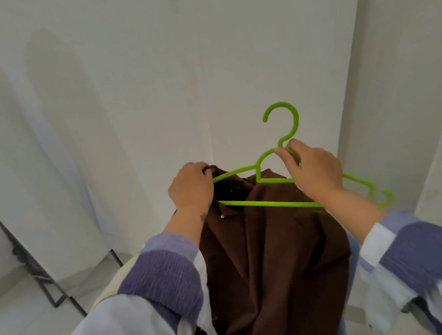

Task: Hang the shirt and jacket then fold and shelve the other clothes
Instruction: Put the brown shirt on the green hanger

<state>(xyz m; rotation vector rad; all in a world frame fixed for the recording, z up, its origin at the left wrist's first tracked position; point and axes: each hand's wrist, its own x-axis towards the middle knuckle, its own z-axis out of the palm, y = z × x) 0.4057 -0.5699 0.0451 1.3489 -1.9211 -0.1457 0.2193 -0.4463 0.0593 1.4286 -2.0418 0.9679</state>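
Note:
A brown shirt (pixel 273 257) hangs in front of me, lifted by its collar. My left hand (pixel 191 189) grips the collar's left side at the top. My right hand (pixel 314 169) grips a bright green plastic hanger (pixel 267 203) just below its hook, which points upward. The hanger's left arm passes over the collar next to my left hand; its right end sticks out past my right wrist. A small button shows near the collar. The shirt's lower part drops out of view between my arms.
White curtains (pixel 125 95) cover the wall ahead. A dark metal stand leg (pixel 34 268) slants across the pale floor at the lower left. A cream-coloured cloth (pixel 112 282) shows behind my left sleeve, and a bit of light blue fabric (pixel 353 257) beside the shirt's right edge.

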